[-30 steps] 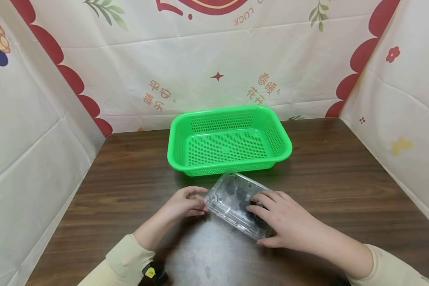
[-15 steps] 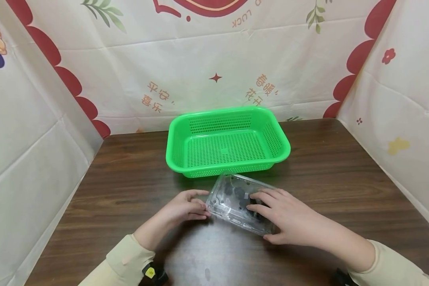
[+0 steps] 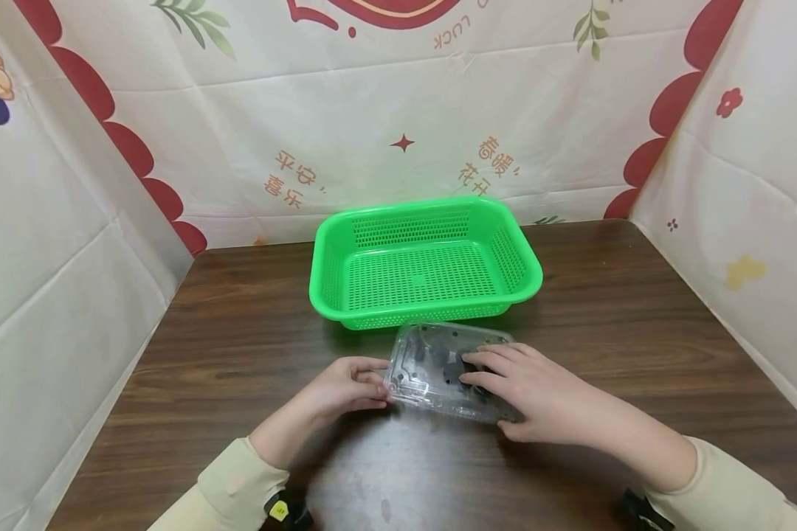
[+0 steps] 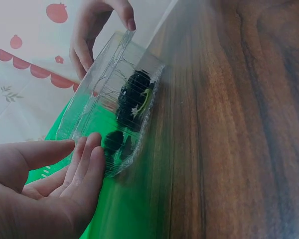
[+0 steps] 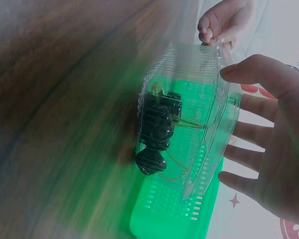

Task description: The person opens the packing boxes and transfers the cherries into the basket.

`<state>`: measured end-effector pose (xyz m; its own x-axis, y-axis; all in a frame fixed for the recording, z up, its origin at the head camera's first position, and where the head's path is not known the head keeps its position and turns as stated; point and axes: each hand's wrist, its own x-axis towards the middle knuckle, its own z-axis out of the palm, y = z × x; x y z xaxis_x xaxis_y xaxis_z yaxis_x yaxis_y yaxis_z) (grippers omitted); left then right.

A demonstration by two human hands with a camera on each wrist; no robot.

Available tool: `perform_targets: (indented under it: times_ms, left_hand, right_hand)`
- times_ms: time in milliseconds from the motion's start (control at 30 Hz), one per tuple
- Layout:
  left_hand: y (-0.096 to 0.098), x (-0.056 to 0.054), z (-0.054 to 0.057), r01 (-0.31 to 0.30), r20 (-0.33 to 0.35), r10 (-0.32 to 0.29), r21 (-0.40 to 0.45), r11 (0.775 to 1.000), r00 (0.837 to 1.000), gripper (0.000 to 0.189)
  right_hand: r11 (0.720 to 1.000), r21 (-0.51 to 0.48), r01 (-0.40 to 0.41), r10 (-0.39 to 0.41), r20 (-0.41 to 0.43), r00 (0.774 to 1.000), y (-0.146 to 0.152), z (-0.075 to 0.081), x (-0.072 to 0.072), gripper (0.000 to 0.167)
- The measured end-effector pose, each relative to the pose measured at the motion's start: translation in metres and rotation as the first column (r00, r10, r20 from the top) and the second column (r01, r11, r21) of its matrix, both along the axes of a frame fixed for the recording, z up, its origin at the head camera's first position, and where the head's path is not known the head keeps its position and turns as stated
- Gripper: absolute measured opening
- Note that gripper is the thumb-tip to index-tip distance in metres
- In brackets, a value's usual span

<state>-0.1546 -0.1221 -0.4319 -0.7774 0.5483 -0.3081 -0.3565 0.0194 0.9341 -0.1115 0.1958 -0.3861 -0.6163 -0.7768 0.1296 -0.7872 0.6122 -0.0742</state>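
Behind the green basket, read "LUCK", "平安喜乐" and "春暖花开" on the cloth. On the table, just off the basket's near side, saw the clear box of dark fruit, swung more nearly parallel to the basket than a second earlier. Toward the basket's left, noted the left hand with relaxed fingers, touching the box end without curling round. Toward the basket's right, noted the right hand, slightly shifted too, with fingers spread straight across the lid, thumb at the near edge.
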Motion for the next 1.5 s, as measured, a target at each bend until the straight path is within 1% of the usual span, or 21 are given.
perform_targets:
  times_ms: [367, 633, 800, 1000, 1300, 1500]
  left_hand:
    - [0.004, 0.004, -0.001, -0.013, 0.008, 0.013, 0.010, 1.000, 1.000, 0.056]
    - [0.006, 0.009, 0.000, -0.012, 0.008, 0.012, 0.005, 1.000, 1.000, 0.052]
    - [0.006, 0.011, 0.000, -0.029, 0.024, 0.028, 0.020, 0.999, 0.999, 0.050]
    - [0.006, 0.012, 0.000, -0.057, 0.034, 0.056, 0.048, 0.997, 0.998, 0.050]
    - [0.012, 0.013, -0.003, -0.086, 0.060, 0.083, 0.061, 0.994, 0.995, 0.048]
    - [0.017, 0.015, -0.004, -0.112, 0.086, 0.105, 0.074, 0.991, 0.991, 0.047]
  right_hand:
    - [1.000, -0.023, -0.009, 0.010, 0.058, 0.998, 0.002, 0.000, -0.006, 0.068]
    - [1.000, 0.001, -0.018, 0.017, 0.098, 0.995, 0.004, 0.003, -0.008, 0.068]
    - [0.999, -0.009, -0.034, 0.035, 0.086, 0.996, 0.005, 0.002, -0.009, 0.069]
    - [0.999, -0.022, -0.047, 0.048, 0.075, 0.996, 0.004, 0.001, -0.015, 0.072]
    - [0.998, -0.026, -0.048, 0.050, 0.066, 0.997, 0.004, -0.001, -0.020, 0.075]
    - [0.999, -0.036, -0.037, 0.039, 0.064, 0.997, 0.000, -0.005, -0.022, 0.072]
